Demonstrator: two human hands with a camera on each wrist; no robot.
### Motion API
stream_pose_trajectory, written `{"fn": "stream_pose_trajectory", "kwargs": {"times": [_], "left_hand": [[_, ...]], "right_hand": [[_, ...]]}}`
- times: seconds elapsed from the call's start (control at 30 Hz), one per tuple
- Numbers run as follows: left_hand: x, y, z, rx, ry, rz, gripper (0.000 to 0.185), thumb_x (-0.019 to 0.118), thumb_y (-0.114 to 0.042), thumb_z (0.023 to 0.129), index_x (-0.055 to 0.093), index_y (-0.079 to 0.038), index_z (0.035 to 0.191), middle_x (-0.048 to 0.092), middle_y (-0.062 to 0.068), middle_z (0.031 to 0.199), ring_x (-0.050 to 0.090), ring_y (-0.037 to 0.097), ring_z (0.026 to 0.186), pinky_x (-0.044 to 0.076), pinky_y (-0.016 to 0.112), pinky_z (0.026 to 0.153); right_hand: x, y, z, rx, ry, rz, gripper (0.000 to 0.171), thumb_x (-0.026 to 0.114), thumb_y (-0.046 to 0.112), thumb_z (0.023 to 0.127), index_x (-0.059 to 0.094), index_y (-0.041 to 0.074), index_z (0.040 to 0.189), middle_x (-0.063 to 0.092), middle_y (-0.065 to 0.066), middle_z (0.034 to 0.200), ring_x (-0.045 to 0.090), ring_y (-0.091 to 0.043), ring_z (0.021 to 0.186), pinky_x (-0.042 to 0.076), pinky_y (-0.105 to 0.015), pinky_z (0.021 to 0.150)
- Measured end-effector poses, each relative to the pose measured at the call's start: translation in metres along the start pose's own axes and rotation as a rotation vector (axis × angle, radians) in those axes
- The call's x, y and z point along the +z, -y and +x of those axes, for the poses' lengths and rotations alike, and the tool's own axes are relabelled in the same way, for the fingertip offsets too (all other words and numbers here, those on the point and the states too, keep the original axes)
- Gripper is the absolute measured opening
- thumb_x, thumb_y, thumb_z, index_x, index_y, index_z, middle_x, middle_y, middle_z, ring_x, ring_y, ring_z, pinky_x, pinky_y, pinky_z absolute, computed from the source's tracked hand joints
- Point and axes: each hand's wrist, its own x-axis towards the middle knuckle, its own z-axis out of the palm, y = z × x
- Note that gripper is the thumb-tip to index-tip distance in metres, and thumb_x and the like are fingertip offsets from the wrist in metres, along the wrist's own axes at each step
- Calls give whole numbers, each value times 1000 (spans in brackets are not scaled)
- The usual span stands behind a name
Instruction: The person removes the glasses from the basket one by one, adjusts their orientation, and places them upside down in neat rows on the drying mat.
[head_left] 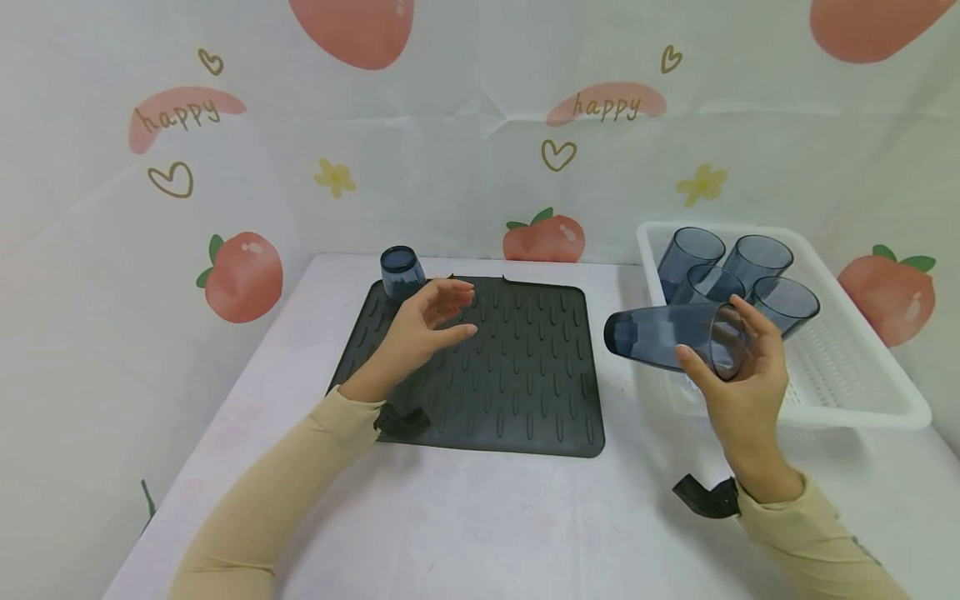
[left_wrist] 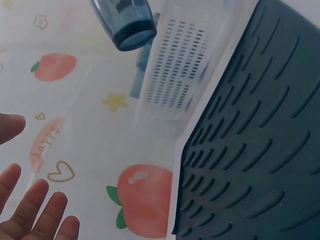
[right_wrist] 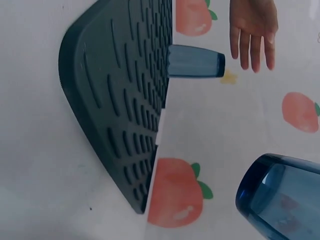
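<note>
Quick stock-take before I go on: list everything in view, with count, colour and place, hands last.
Drying mat: one, dark grey, ribbed, flat on the table centre.
Cup on mat: one, translucent blue, upside down at the mat's far left corner.
Basket: one, white, perforated, on the table at right.
Cups in basket: four, translucent blue, mouths up, leaning in the far end.
Held cup: one, translucent blue, lying sideways in the air between mat and basket.
Table: one, white.
Backdrop: white cloth with peach prints.
Left hand: open, above the mat, holding nothing.
Right hand: grip round the held cup's mouth end.
</note>
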Motion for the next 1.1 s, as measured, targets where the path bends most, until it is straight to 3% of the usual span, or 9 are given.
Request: {"fn": "stream_pose_trajectory", "kwargs": {"times": [0.23, 0.57, 0.8, 1.1], "left_hand": [[9, 4, -1, 0, 38, -2, 54, 72, 0, 85, 49, -2, 134, 54, 15, 134, 51, 28, 128, 40, 36, 110], [26, 5, -3, -17, 107, 11, 53, 72, -3, 85, 49, -2, 133, 54, 13, 134, 51, 26, 128, 40, 39, 110], [37, 5, -1, -29, 145, 15, 53, 72, -4, 86, 49, -3, 133, 52, 18, 136, 50, 26, 129, 39, 40, 111], [51, 10, 3, -30, 194, 22, 53, 73, -7, 86, 50, -6, 133, 53, 13, 136, 51, 22, 128, 41, 35, 109]], "right_hand": [[8, 3, -7, 28, 47, 66, 73, 69, -20, 73, 45, -1, 139, 51, -18, 125, 60, -19, 104, 55, -13, 76], [17, 4, -13, 58, 105, 129, 74, 68, -21, 74, 42, -1, 140, 48, -9, 126, 59, -17, 106, 55, -14, 77], [24, 6, -16, 71, 154, 102, 76, 68, -21, 74, 43, 2, 141, 47, -9, 128, 59, -16, 110, 54, -15, 79], [30, 7, -20, 113, 190, 111, 78, 68, -23, 72, 42, -1, 142, 50, -7, 126, 61, -16, 109, 56, -19, 80]]}}
